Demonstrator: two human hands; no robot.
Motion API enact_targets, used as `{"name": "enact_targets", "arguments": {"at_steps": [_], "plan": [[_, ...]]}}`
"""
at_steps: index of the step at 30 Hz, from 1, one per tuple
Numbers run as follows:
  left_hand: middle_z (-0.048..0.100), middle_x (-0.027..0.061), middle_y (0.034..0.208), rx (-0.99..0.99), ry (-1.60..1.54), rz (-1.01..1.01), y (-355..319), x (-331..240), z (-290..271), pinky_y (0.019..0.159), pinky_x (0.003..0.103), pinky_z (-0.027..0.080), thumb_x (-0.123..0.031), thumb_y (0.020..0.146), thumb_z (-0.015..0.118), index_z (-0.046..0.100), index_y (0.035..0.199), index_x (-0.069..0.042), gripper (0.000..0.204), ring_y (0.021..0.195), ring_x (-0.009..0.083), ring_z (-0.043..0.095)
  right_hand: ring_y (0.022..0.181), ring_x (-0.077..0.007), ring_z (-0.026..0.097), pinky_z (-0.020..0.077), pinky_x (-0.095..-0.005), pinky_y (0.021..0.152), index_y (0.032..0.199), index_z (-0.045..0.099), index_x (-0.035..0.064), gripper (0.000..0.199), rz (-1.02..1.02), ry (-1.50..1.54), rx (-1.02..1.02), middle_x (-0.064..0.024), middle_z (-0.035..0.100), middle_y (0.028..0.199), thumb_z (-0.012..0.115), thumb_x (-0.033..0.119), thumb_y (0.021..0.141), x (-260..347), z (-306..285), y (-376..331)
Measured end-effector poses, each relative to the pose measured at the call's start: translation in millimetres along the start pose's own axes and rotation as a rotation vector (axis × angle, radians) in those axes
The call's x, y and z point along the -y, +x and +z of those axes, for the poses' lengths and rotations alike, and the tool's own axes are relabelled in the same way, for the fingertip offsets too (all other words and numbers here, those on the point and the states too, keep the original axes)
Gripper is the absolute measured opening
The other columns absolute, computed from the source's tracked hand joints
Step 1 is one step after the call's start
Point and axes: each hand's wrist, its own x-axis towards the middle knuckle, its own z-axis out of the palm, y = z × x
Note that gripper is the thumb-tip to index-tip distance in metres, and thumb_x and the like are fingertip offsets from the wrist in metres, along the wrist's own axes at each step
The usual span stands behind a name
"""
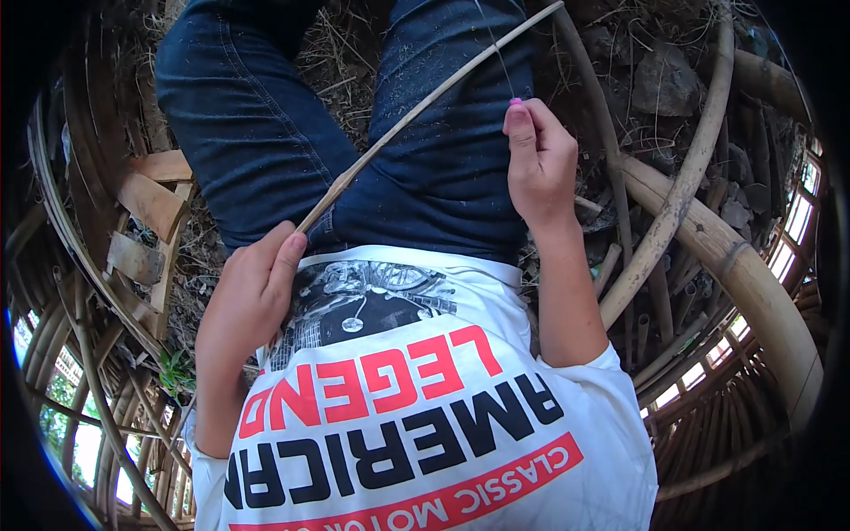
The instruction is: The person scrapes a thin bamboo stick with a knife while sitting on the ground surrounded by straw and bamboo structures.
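The hands are apart: the left hand (pixel 251 288) grips a slender wooden stick (pixel 416 111) slanting beyond the right hand (pixel 540 164). The latter pinches a small pink piece (pixel 515 102), a thin line (pixel 501 62) running outward.

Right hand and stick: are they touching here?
Apart. The head view shows blue jeans in the gap between the right hand, pinching a small pink thing, and the stick.

White shirt (pixel 611 425), red, black and white lettering (pixel 390 380) (upside down)
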Motion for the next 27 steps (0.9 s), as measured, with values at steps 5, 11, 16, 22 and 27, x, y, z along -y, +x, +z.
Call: {"name": "enact_targets", "arguments": {"at_steps": [5,11,16,22,27], "plan": [[0.04,0.0027,0.058,0.189,-0.262,-0.121,7.2,7.5,-8.3,0.053,0.031,0.034,-0.036,0.105,0.037,0.051,0.078,-0.001,0.047,0.053,0.0159,0.038,0.049,-0.0128,0.041,0.0355,-0.0278,0.049,0.082,0.059,0.001,0.04,0.027,0.079,0.04,-0.0079,0.045,0.056,0.054,0.037,0.099,0.9,-1.4,2.0],[0.039,-0.0036,0.061,0.326,-0.382,-0.31,8.8,4.5,-12.2,0.051,0.026,0.03,-0.041,0.105,0.036,0.05,0.074,-0.003,0.05,0.056,0.0071,0.033,0.053,-0.0303,0.06,0.0438,-0.0347,0.05,0.081,0.062,0.0009,0.041,0.055,-0.124,0.212,-0.0161,0.057,0.058,0.053,0.037,0.099,7.1,-5.3,6.4],[0.038,-0.0049,0.063,0.299,-0.431,-0.367,7.2,-4.0,-10.6,0.051,0.026,0.03,-0.043,0.105,0.036,0.048,0.072,-0.005,0.051,0.057,0.0066,0.032,0.056,-0.0356,0.062,0.0472,-0.0397,0.05,0.075,0.06,0.0013,0.046,-0.029,-0.236,0.269,-0.019,0.06,0.06,0.05,0.039,0.1,20.2,0.0,12.8],[0.037,-0.0051,0.064,0.444,-0.529,-0.393,3.5,-4.1,-12.2,0.052,0.024,0.03,-0.044,0.105,0.035,0.048,0.073,-0.006,0.051,0.058,0.0061,0.033,0.053,-0.0348,0.062,0.0501,-0.0399,0.05,0.072,0.061,0.0027,0.049,0.018,-0.307,0.324,-0.0177,0.06,0.058,0.05,0.042,0.099,22.6,2.3,11.9],[0.038,-0.0044,0.063,0.362,-0.409,-0.374,1.6,-15.4,-11.5,0.054,0.026,0.033,-0.041,0.105,0.035,0.048,0.073,-0.004,0.051,0.06,0.0067,0.034,0.055,-0.0351,0.064,0.0524,-0.04,0.052,0.07,0.062,0.0031,0.052,0.049,-0.394,0.352,-0.0178,0.061,0.058,0.049,0.045,0.099,24.0,1.7,15.3]]}}
